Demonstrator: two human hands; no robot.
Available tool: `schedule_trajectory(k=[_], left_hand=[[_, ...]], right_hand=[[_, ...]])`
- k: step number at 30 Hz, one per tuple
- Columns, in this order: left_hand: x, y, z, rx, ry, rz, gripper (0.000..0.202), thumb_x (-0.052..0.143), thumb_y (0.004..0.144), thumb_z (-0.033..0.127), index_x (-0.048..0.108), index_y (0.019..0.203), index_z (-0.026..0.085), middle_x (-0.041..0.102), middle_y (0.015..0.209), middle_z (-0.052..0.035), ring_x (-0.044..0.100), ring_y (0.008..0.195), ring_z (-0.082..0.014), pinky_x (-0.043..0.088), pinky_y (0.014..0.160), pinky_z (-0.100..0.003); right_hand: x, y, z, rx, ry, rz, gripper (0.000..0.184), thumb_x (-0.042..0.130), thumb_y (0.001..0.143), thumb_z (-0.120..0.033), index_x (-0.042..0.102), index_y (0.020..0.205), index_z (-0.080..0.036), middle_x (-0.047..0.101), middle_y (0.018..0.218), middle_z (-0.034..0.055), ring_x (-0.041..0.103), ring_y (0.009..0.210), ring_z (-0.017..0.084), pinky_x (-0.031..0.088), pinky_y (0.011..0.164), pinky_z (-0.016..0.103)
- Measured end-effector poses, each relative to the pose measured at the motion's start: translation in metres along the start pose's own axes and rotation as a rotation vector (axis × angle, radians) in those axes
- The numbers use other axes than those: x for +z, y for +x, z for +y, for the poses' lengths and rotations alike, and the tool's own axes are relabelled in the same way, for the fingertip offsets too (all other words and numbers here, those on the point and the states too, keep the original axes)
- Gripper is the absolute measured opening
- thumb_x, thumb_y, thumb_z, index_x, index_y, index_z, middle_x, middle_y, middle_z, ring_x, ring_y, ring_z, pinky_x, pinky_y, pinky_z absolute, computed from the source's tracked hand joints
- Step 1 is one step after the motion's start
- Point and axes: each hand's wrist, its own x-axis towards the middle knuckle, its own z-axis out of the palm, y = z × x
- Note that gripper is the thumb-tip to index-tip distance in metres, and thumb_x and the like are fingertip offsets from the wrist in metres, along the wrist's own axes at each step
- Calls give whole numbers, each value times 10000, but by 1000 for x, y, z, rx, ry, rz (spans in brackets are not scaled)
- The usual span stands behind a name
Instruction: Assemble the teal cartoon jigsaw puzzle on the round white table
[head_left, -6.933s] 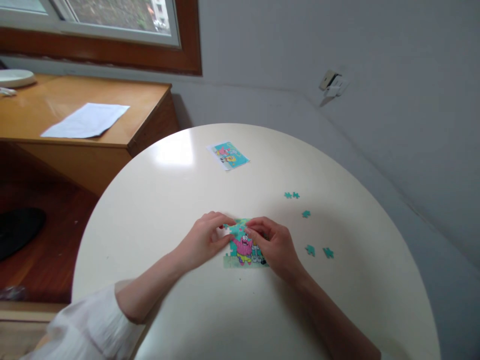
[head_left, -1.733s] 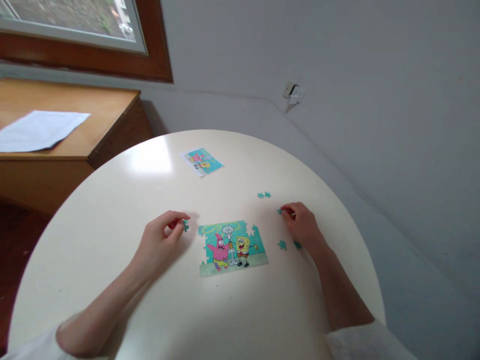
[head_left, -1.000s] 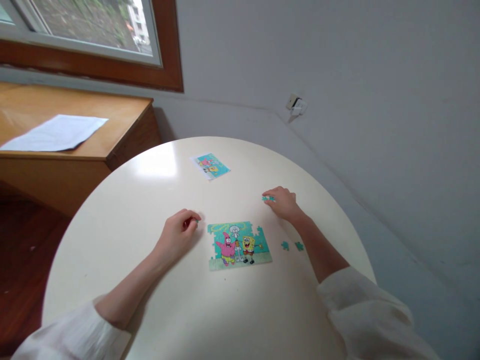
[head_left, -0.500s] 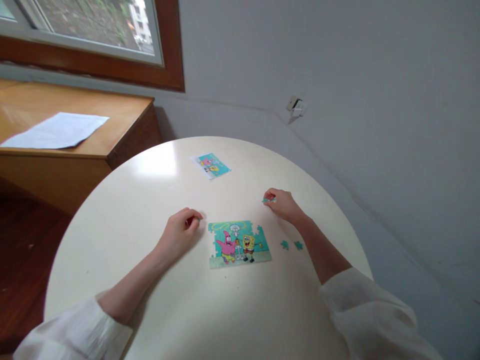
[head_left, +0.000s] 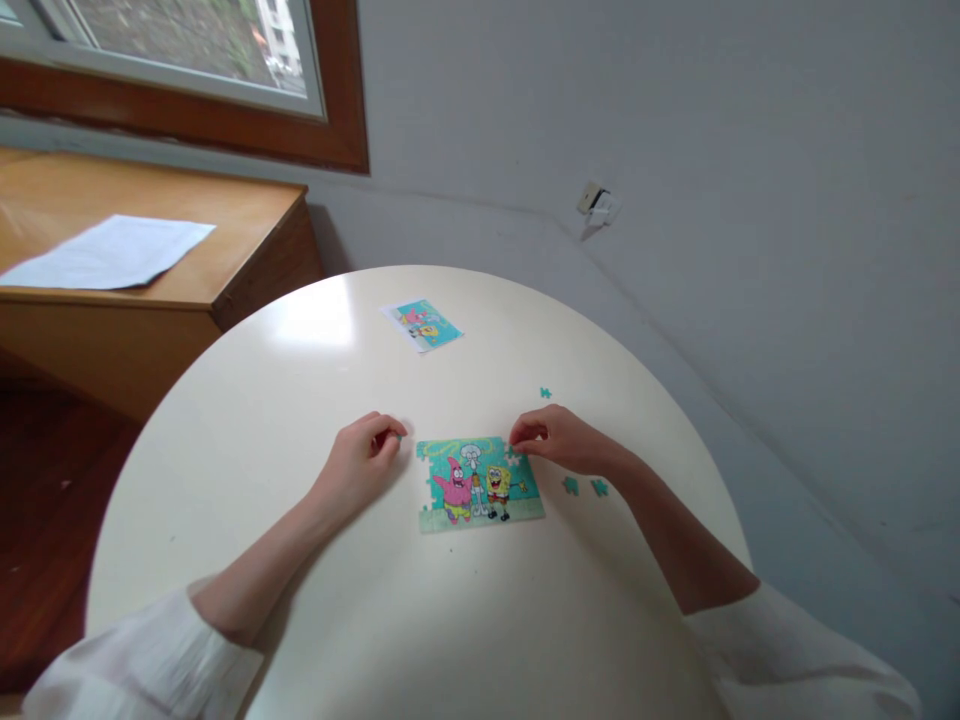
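Observation:
A cartoon jigsaw puzzle [head_left: 450,515], mostly joined, lies flat with gaps along its left edge and at its top right corner. My left hand [head_left: 365,450] rests just left of it, thumb and forefinger closed on a small teal puzzle piece that is mostly hidden. At the puzzle's top right corner, my right hand [head_left: 562,437] pinches another piece, largely covered by the fingertips. One loose teal piece [head_left: 545,392] lies beyond my right hand. Nearer, below the right wrist, are two more, a left one [head_left: 571,485] and a right one [head_left: 599,487].
Everything lies on a round white table [head_left: 360,620]. Toward its far side is a picture card [head_left: 427,327] with the same cartoon figures. A wooden desk [head_left: 255,225] with a paper sheet [head_left: 112,252] stands at the left, and a wall [head_left: 750,200] runs behind and to the right.
My right hand has moved left and nearer, from the loose piece to the puzzle's top right corner. That loose piece is now uncovered. My left hand has stayed in place.

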Motion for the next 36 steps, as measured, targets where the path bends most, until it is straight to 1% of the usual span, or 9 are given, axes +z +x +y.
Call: schedule_trajectory(k=[3, 6, 10, 14, 20, 25, 30, 36], left_hand=[[0, 0, 0, -1, 8, -5, 213, 394, 714, 207, 603, 694, 166, 587, 659, -6, 465, 541, -113, 378, 546, -233], [-1, 0, 2, -5, 10, -9, 208, 395, 708, 199, 599, 686, 167, 590, 656, -7, 470, 542, -114, 381, 544, -231], [-1, 0, 3, -5, 11, -6, 199, 399, 704, 197, 596, 687, 171, 592, 657, -7, 479, 548, -117, 384, 548, -232], [-1, 0, 3, -4, 11, -12, 202, 393, 704, 209, 590, 679, 170, 591, 659, -11, 475, 547, -118, 383, 549, -235], [-1, 0, 1, -1, 10, -12, 215, 385, 703, 224, 593, 690, 169, 584, 653, -11, 463, 540, -118, 377, 546, -237], [-1, 0, 0, -1, 24, -19, 214, 391, 714, 228, 596, 695, 172, 581, 653, -8, 460, 542, -117, 373, 546, -237], [-1, 0, 1, -2, 26, -21, 210, 395, 710, 226, 598, 691, 173, 578, 645, -4, 465, 538, -117, 375, 544, -234], [0, 0, 0, 4, 25, -18, 212, 395, 708, 219, 600, 697, 168, 577, 642, -5, 471, 541, -118, 377, 546, -234]], right_hand=[[4, 0, 3, 54, 26, -21, 94, 578, 681, -190, 651, 697, -134, 654, 664, 30, 569, 616, 126, 424, 593, 237], [6, 1, 6, 74, 34, -12, 96, 581, 681, -197, 651, 693, -132, 648, 653, 28, 565, 612, 126, 424, 592, 238], [7, 1, 5, 72, 7, -13, 90, 585, 683, -198, 655, 692, -142, 649, 657, 23, 560, 614, 126, 416, 589, 237], [6, 1, 2, 72, -37, -20, 85, 583, 691, -180, 660, 700, -145, 654, 688, 30, 559, 645, 129, 415, 617, 240], [9, 0, 2, 46, -106, 23, 55, 593, 693, -160, 646, 685, -153, 633, 720, 28, 535, 673, 133, 411, 646, 252], [13, -1, 3, 7, -91, 47, 43, 588, 697, -132, 618, 691, -162, 604, 749, 22, 523, 689, 132, 415, 659, 255], [15, 0, 6, 14, -133, 60, 52, 594, 693, -122, 584, 693, -173, 569, 752, 14, 508, 702, 135, 396, 661, 260], [17, 3, 7, 86, -225, 113, 177, 635, 668, -154, 468, 711, -191, 514, 701, -9, 457, 651, 134, 327, 583, 249]])
